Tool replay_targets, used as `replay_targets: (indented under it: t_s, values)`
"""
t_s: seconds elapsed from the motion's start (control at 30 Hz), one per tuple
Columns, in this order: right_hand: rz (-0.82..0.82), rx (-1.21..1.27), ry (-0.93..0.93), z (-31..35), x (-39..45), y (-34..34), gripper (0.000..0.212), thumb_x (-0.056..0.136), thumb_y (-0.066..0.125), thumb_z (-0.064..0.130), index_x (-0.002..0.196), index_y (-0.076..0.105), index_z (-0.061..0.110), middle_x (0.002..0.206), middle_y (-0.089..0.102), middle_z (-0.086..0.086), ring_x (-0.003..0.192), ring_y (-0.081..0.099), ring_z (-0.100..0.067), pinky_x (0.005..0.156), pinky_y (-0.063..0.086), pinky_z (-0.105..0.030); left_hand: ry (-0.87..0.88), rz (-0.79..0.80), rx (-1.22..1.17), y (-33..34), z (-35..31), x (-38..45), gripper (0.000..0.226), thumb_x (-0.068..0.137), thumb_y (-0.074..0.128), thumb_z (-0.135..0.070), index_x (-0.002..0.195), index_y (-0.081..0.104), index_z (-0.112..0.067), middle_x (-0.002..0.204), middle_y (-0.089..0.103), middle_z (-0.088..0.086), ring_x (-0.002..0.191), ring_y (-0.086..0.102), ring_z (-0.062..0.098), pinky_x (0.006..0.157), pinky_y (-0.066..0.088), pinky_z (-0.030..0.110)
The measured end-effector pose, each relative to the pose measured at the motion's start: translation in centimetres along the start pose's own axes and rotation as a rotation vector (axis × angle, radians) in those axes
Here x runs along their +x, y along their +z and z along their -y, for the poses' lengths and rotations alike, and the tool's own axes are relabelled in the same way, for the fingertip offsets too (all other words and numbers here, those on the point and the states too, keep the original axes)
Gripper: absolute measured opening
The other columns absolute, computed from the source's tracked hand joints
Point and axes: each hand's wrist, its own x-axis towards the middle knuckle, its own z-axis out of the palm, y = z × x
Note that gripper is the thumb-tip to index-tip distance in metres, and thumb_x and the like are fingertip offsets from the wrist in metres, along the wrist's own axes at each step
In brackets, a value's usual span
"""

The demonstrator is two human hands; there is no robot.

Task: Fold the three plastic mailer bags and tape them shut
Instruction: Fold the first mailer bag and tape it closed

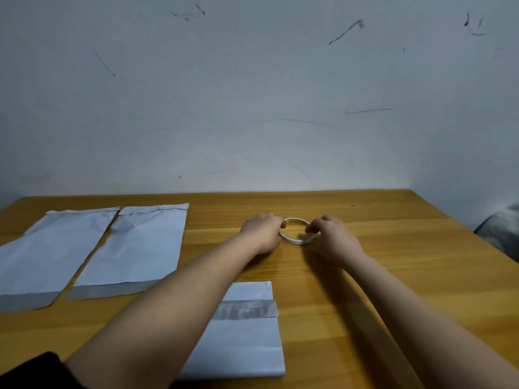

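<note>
A thin white tape roll (295, 239) lies flat on the wooden table (393, 262) past the middle. My left hand (262, 231) grips its left rim and my right hand (332, 238) pinches its right rim. A folded white mailer bag (247, 341) with a grey flap across it lies near me, partly under my left forearm. Two unfolded mailer bags lie flat on the left: one at the far left (45, 256) and one beside it (137, 248), each with a grey strip at its near end.
A scuffed white wall (252, 94) rises right behind the table's far edge. A grey bundle of cloth or plastic (502, 234) sits past the table's right edge. A dark sleeve (31, 372) shows at the bottom left.
</note>
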Motion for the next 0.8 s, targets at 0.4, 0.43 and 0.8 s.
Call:
replay_targets:
  t_s: [0.4,0.43,0.8]
  values:
    - [0.001,-0.054,-0.134,-1.1,1.1,1.8,0.023,0.091,0.059,0.034,0.110,0.064,0.023,0.117,0.050,-0.001,0.113,0.048,-0.020,0.091,0.043,-0.033,0.132,-0.094,0.184,2.6,-1.1,2.2,0.019,0.092,0.050,-0.023,0.109,0.057,-0.023,0.120,0.054,0.004,0.118,0.046,0.024,0.097,0.031,0.039]
    - [-0.001,-0.044,-0.143,-1.0,1.0,1.7,0.023,0.092,0.058,0.033,0.111,0.063,0.023,0.118,0.050,-0.001,0.113,0.048,-0.020,0.090,0.044,-0.034,0.132,-0.108,0.173,2.5,-1.0,2.2,0.016,0.092,0.050,-0.024,0.107,0.057,-0.023,0.118,0.055,0.003,0.116,0.047,0.023,0.096,0.032,0.038]
    - [-0.227,0.438,-0.250,2.1,-1.4,-1.4,0.023,0.091,0.061,0.024,0.114,0.062,0.024,0.129,0.049,0.003,0.124,0.043,-0.010,0.100,0.037,-0.030,0.083,-0.178,-0.558,-1.3,0.3,-2.1,0.020,0.080,0.073,-0.023,0.074,0.054,-0.024,0.078,0.063,-0.009,0.079,0.060,0.013,0.082,0.046,0.033]
